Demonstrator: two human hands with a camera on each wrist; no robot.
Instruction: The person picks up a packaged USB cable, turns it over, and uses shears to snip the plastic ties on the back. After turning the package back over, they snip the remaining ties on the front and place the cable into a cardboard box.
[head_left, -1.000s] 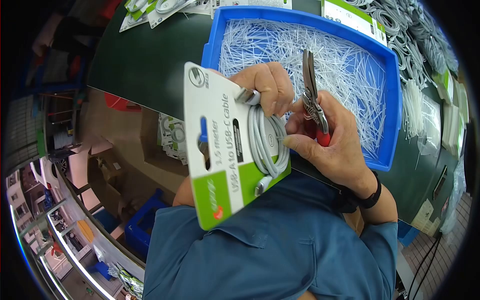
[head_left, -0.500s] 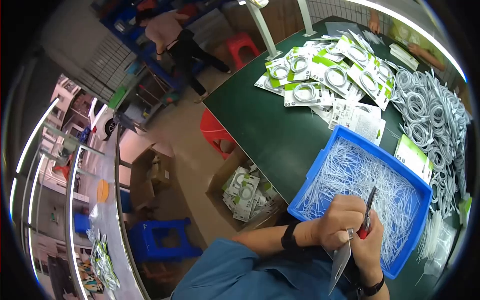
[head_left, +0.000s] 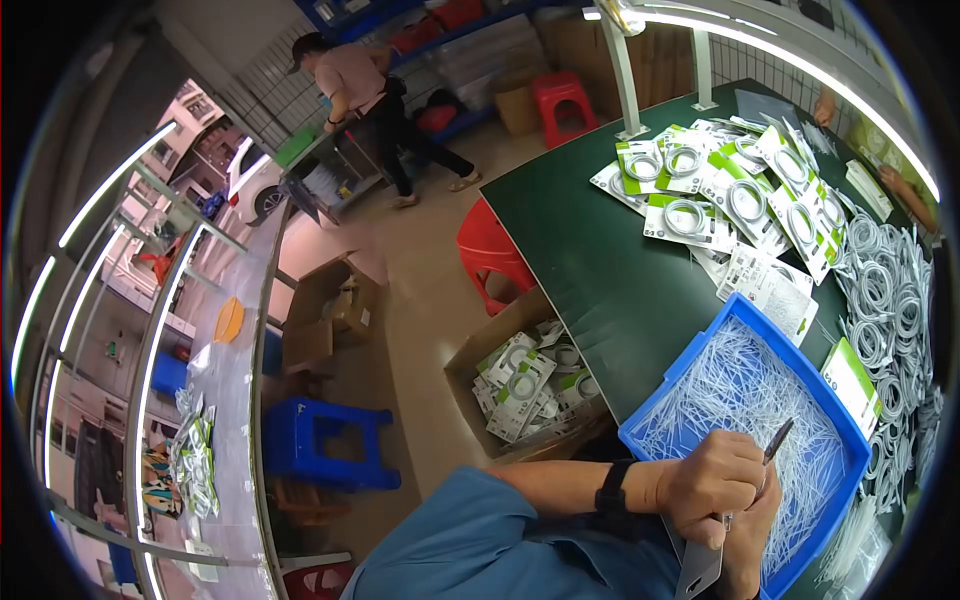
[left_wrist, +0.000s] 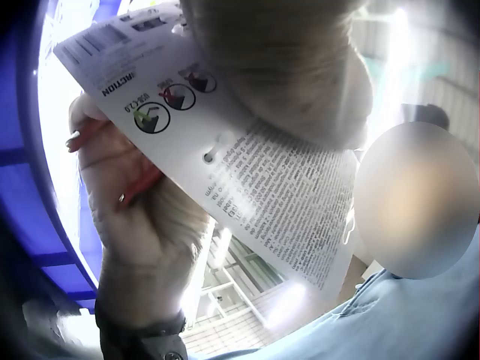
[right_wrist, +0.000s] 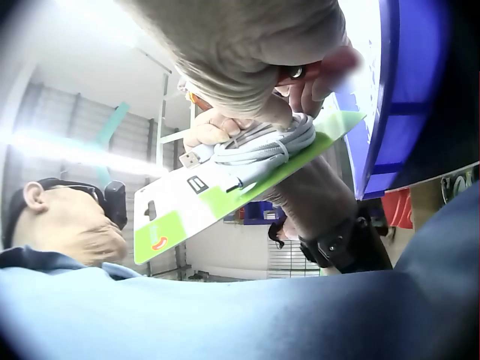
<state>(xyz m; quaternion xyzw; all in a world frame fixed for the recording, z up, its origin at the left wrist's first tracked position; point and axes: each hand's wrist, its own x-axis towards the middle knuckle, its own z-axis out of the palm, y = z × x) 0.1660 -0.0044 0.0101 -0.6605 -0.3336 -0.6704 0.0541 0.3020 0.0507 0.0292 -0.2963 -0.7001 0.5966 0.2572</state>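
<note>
Card (head_left: 698, 572) now turned edge-on, face-on second ago; pinched with cable (right_wrist: 262, 146) by curled left hand (head_left: 712, 482); cutters (head_left: 775, 440) clasped in closed right hand (left_wrist: 150, 225).

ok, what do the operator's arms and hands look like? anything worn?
No gloves on either hand. The left hand has a black left wrist band, and the right hand has a black right wrist band. The blue shirt sleeve stops short, so the forearms are uncovered.

A red stool (head_left: 490, 255) and a blue stool (head_left: 325, 440) stand on the pale floor (head_left: 420, 290).
</note>
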